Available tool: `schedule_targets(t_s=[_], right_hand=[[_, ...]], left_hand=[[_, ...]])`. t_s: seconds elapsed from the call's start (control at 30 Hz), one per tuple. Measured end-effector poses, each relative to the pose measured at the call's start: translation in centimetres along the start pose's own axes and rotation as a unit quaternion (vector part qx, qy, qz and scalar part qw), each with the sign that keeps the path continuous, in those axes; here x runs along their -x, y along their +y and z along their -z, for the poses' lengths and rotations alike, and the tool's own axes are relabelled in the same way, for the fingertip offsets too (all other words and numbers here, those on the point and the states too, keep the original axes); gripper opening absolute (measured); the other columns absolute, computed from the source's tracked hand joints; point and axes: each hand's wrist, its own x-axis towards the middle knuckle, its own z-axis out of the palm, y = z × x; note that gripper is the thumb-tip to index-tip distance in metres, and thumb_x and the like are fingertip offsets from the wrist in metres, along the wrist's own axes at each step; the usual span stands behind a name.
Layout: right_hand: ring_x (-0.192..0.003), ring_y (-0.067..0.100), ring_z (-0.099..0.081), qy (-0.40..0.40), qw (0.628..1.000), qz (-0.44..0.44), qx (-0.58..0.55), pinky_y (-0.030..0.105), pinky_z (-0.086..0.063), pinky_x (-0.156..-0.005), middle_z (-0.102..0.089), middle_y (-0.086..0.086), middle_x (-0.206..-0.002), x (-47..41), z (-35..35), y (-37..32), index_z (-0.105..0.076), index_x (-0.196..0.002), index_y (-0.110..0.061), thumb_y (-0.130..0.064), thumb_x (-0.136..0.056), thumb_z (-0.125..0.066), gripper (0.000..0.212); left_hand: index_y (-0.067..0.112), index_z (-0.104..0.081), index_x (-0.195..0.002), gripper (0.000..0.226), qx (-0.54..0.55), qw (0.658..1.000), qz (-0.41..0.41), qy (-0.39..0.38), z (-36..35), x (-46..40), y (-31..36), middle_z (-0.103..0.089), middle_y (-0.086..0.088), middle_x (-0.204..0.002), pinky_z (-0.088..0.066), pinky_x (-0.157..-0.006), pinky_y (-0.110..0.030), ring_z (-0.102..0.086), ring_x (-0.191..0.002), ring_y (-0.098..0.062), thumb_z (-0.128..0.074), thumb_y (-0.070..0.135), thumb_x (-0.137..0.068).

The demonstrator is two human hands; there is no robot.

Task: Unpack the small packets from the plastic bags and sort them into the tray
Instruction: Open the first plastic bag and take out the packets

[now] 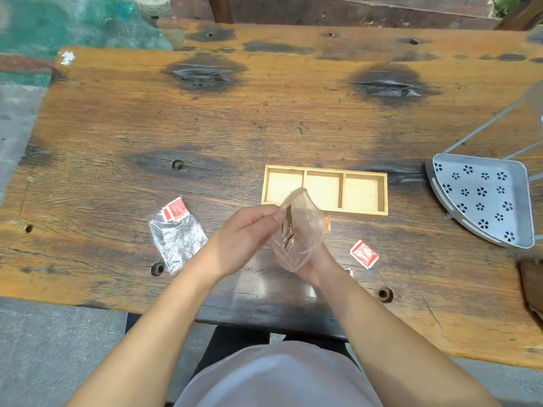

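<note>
I hold a clear plastic bag (299, 230) upright above the table, with brown packets inside it. My left hand (244, 233) pinches the bag's open edge on the left. My right hand (316, 264) grips the bag from underneath and is mostly hidden behind it. Just beyond the bag lies a wooden tray (364, 192) with three compartments, all showing bare wood. A second plastic bag (176, 236) lies to the left with red packets (175, 210) at its mouth. One loose red packet (364, 254) lies to the right, and an orange packet (327, 224) peeks out behind the held bag.
A grey metal corner rack (484, 198) with flower-shaped holes sits at the right edge. The wooden table (264, 118) has dark knots and round holes. A scrap of another packet (349, 271) shows beside my right wrist.
</note>
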Motion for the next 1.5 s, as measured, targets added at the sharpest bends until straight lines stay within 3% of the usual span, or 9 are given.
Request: schedule_targets(t_s=[0.17, 0.23, 0.33, 0.43, 0.53, 0.7, 0.83, 1.17, 1.5], right_hand=[[-0.123, 0.034, -0.062, 0.021, 0.992, 0.010, -0.123, 0.055, -0.045, -0.108, -0.065, 0.015, -0.134, 0.3, 2.9, -1.3, -0.061, -0.136, -0.010, -0.040, -0.103, -0.051, 0.046], [-0.124, 0.036, -0.058, 0.035, 0.990, 0.025, -0.135, 0.060, -0.043, -0.108, -0.060, 0.019, -0.137, 0.7, 4.3, -2.3, -0.050, -0.144, -0.004, -0.029, -0.101, -0.056, 0.050], [-0.112, 0.031, -0.064, 0.057, 0.984, 0.049, -0.161, 0.052, -0.055, -0.094, -0.061, 0.020, -0.134, 1.2, 5.9, -3.5, -0.047, -0.145, -0.006, -0.018, -0.102, -0.055, 0.045], [-0.106, 0.030, -0.067, 0.065, 0.972, 0.081, -0.209, 0.051, -0.055, -0.092, -0.060, 0.022, -0.134, 1.2, 6.5, -3.9, -0.046, -0.147, -0.006, -0.014, -0.102, -0.055, 0.046], [-0.113, 0.030, -0.067, 0.064, 0.964, 0.097, -0.240, 0.045, -0.059, -0.088, -0.066, 0.019, -0.130, 1.6, 5.9, -3.8, -0.053, -0.140, -0.012, -0.008, -0.099, -0.058, 0.042], [-0.117, 0.029, -0.068, 0.091, 0.953, 0.096, -0.272, 0.040, -0.058, -0.095, -0.070, 0.019, -0.127, 1.4, 5.1, -2.7, -0.051, -0.141, -0.009, 0.008, -0.093, -0.060, 0.052], [-0.113, 0.031, -0.070, 0.115, 0.965, 0.082, -0.222, 0.045, -0.057, -0.098, -0.070, 0.021, -0.124, 1.7, 5.2, -2.4, -0.051, -0.137, -0.005, 0.014, -0.090, -0.061, 0.052], [-0.116, 0.030, -0.069, 0.101, 0.983, 0.045, -0.145, 0.045, -0.050, -0.106, -0.073, 0.017, -0.121, 2.2, 6.6, -3.7, -0.061, -0.129, -0.003, -0.007, -0.097, -0.063, 0.032], [-0.104, 0.025, -0.072, 0.120, 0.992, -0.045, 0.001, 0.031, -0.063, -0.081, -0.072, 0.015, -0.122, 0.8, 7.2, -3.5, -0.061, -0.127, -0.006, 0.005, -0.097, -0.057, 0.032]], left_hand=[[0.017, -0.052, -0.066, 0.037, -0.118, 0.989, -0.024, 0.089, 1.7, -1.0, 1.0, -0.039, 0.015, -0.054, -0.027, -0.052, -0.026, -0.034, -0.051, -0.003, -0.053, 0.023, -0.103], [0.015, -0.061, -0.075, 0.028, -0.153, 0.977, -0.030, 0.149, 2.4, -1.6, 1.3, -0.052, 0.009, -0.059, -0.038, -0.058, -0.030, -0.048, -0.056, -0.008, -0.055, 0.021, -0.102], [0.012, -0.067, -0.100, 0.026, 0.070, 0.977, 0.036, 0.196, 2.4, -2.4, 0.5, -0.072, -0.001, -0.085, -0.053, -0.076, -0.038, -0.067, -0.079, -0.015, -0.054, 0.035, -0.101], [0.017, -0.057, -0.128, 0.061, 0.372, 0.904, 0.091, 0.188, 0.5, -2.1, -2.3, -0.067, -0.015, -0.122, -0.051, -0.096, -0.054, -0.064, -0.113, -0.032, -0.066, 0.060, -0.085], [0.027, -0.048, -0.144, 0.073, 0.428, 0.886, 0.110, 0.143, -3.2, -2.0, -4.4, -0.064, -0.011, -0.137, -0.044, -0.105, -0.062, -0.061, -0.126, -0.034, -0.075, 0.047, -0.079], [0.018, -0.062, -0.129, 0.041, 0.358, 0.901, 0.170, 0.177, -6.4, -4.4, -4.8, -0.072, -0.016, -0.124, -0.050, -0.104, -0.047, -0.071, -0.109, -0.028, -0.064, 0.000, -0.092], [0.012, -0.070, -0.120, 0.030, 0.335, 0.904, 0.179, 0.197, -6.0, -5.5, -5.8, -0.075, -0.018, -0.109, -0.059, -0.080, -0.035, -0.074, -0.085, -0.021, -0.060, -0.003, -0.095], [0.004, -0.068, -0.120, 0.027, 0.398, 0.877, 0.206, 0.173, -3.8, -6.1, -8.1, -0.078, -0.018, -0.104, -0.063, -0.082, -0.039, -0.076, -0.085, -0.025, -0.057, -0.003, -0.096], [-0.003, -0.056, -0.134, 0.044, 0.423, 0.854, 0.256, 0.162, -3.3, -6.2, -10.3, -0.076, -0.025, -0.103, -0.065, -0.066, -0.036, -0.078, -0.082, -0.030, -0.056, -0.014, -0.091]])
